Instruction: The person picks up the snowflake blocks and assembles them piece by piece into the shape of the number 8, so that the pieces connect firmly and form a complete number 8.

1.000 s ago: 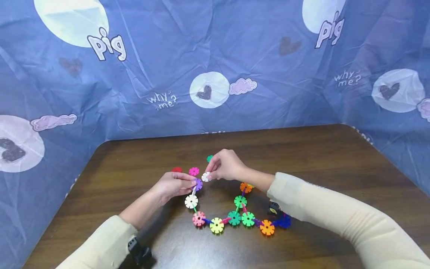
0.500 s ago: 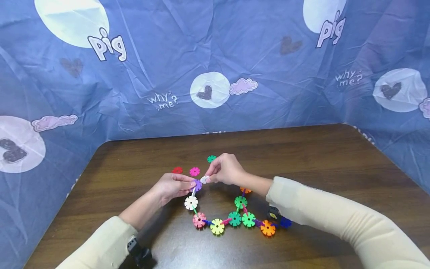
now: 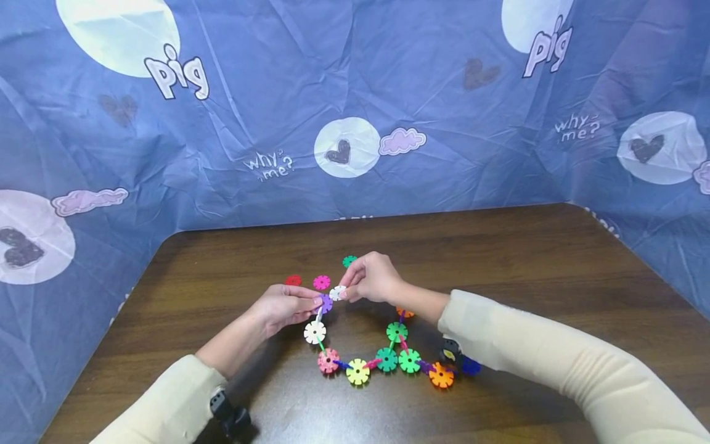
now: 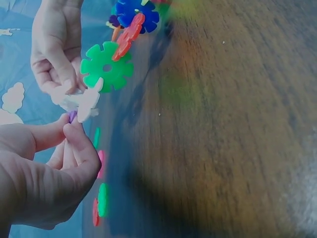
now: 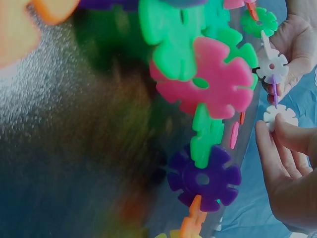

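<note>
My left hand (image 3: 283, 310) pinches a purple notched snowflake disc (image 3: 326, 303) between thumb and fingers. This disc ends a chain of slotted-together plastic discs, beside a white disc (image 3: 315, 332). My right hand (image 3: 374, 277) pinches a loose-looking white disc (image 3: 336, 292) against the purple one's upper right rim. In the right wrist view, the purple disc (image 5: 276, 91) stands edge-on, its lower end meeting the held white disc (image 5: 280, 117); whether their slots interlock, I cannot tell. My fingers mostly hide the purple disc (image 4: 73, 116) in the left wrist view.
The chain runs through pink, yellow (image 3: 358, 372), green (image 3: 410, 361) and orange (image 3: 442, 375) discs; my right forearm covers part of it. Loose red (image 3: 293, 280), magenta (image 3: 322, 282) and teal (image 3: 349, 261) discs lie behind the hands on the wooden table (image 3: 499, 246). A printed blue cloth hangs behind.
My right hand has brought the white disc slightly left, closing the small gap to the purple disc. My left hand has stayed nearly still, pinching the purple disc.
</note>
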Tool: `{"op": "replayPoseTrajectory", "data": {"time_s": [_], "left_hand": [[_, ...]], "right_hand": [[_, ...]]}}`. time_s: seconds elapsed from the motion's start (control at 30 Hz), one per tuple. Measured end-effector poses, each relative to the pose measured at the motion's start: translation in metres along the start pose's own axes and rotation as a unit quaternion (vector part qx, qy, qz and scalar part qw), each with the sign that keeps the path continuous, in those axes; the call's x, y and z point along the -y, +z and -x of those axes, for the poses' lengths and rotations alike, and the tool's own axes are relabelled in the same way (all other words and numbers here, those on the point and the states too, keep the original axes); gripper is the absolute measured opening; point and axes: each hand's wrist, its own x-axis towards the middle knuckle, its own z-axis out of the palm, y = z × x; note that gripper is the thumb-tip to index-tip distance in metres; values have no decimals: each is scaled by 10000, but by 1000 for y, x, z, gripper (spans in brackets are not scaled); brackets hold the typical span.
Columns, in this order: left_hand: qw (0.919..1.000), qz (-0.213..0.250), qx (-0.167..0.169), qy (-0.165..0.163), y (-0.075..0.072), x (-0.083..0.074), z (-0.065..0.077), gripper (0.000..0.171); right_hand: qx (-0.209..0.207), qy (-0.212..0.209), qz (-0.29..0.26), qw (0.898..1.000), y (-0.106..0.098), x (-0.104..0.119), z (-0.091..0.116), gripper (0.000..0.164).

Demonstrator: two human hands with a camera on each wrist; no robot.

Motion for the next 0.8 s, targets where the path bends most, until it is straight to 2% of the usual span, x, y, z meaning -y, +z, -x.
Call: {"op": "replayPoseTrajectory", "data": {"time_s": [0.1, 0.27, 0.5, 0.63, 0.8], "left_hand": [[10000, 12, 37, -18, 0, 0, 0, 30], [10000, 22, 21, -47, 1, -2, 1, 31], [9997, 236, -74, 47, 4, -2, 1, 37], [9997, 244, -53, 9, 3, -2, 2, 39], [9998, 94, -138, -61, 3, -3, 3, 39]], "right_hand": [[98, -28, -22, 9999, 0, -1, -1, 8], [309, -31, -501, 9983, 2, -4, -2, 10], [184, -143, -993, 9948, 8, -5, -4, 11], [255, -146, -1276, 9914, 11, -6, -4, 12], [442, -110, -1314, 9903, 11, -7, -5, 11]]}}
